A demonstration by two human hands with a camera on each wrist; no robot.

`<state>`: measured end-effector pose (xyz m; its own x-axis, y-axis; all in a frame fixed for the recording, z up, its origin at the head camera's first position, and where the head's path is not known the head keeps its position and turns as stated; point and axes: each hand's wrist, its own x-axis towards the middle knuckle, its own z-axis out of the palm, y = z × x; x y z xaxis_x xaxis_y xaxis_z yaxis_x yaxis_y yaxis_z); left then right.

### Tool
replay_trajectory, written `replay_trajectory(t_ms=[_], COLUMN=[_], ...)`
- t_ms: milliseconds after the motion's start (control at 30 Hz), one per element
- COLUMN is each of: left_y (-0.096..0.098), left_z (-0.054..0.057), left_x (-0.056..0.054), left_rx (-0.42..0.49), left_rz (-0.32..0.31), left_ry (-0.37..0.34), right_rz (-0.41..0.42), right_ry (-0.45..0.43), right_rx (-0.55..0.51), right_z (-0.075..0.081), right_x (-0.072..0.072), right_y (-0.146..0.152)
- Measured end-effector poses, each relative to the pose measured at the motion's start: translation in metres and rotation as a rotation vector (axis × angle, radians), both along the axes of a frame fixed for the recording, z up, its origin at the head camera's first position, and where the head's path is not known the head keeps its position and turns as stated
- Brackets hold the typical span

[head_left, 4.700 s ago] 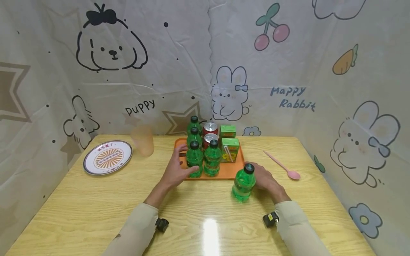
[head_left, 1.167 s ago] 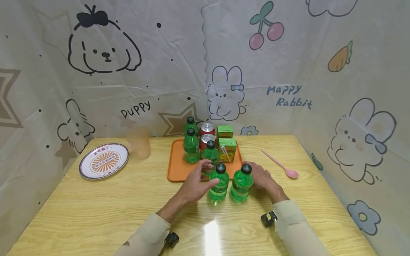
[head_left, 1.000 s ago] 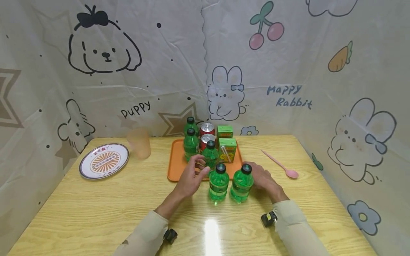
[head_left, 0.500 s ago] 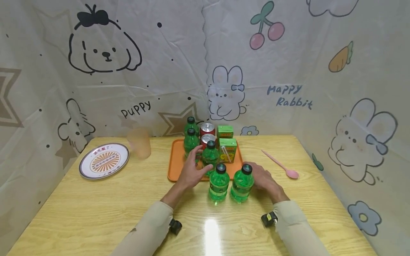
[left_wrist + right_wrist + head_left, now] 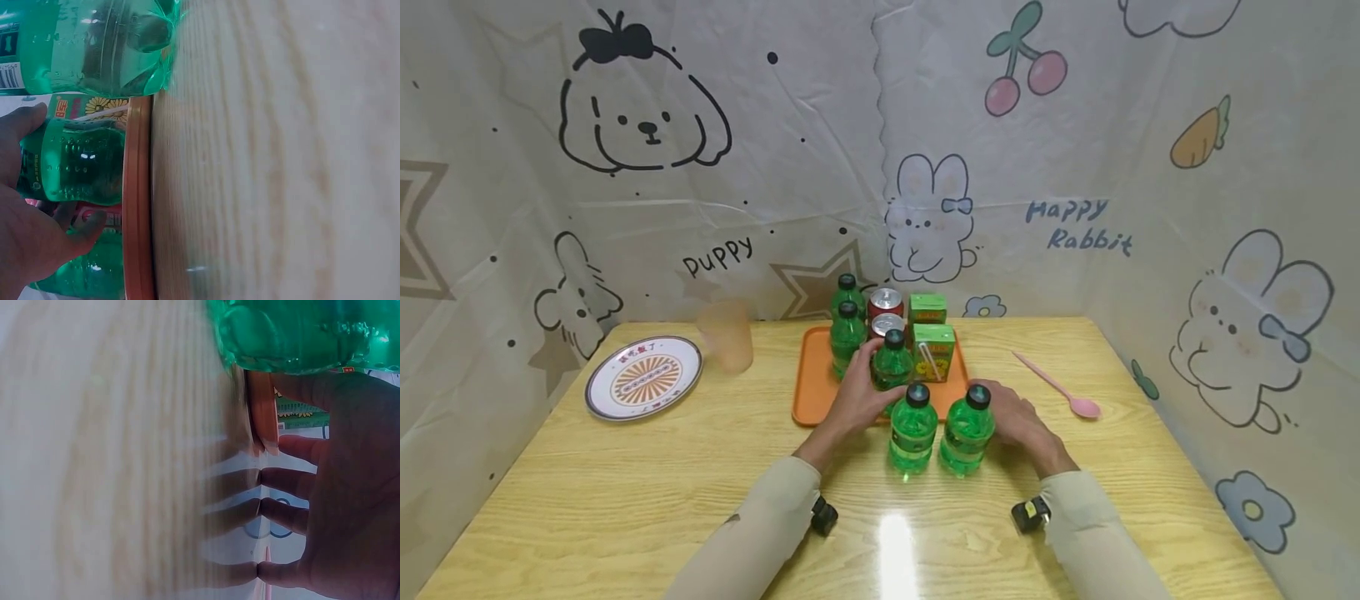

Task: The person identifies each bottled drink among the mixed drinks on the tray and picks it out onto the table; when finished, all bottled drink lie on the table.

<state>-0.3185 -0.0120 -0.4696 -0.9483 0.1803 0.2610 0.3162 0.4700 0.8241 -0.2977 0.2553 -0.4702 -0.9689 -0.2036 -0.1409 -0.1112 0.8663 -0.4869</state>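
Green bottle (image 5: 894,365) foremost on the orange tray (image 5: 813,398) is likely heavy, slick, best held mid-body; left grip (image 5: 856,395) clasps it, right grip (image 5: 1017,415) loose.

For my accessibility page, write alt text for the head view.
A person's left grip curves around a green bottle on an orange tray; the right grip is beside the tray. Two matching bottles stand on the wooden table in front; two more share the tray with red cans and green drink cartons.
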Motion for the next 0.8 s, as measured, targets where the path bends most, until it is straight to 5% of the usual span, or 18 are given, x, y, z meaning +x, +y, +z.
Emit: replay_trajectory(t_ms=[800], left_y=[-0.0023], left_z=[0.0013], left_x=[0.0063], left_rx=[0.038], left_rz=[-0.005], left_ry=[-0.008], right_rz=[-0.01], right_ry=[-0.01], right_rx=[-0.013], right_z=[0.0008], right_x=[0.002], right_y=[-0.0001])
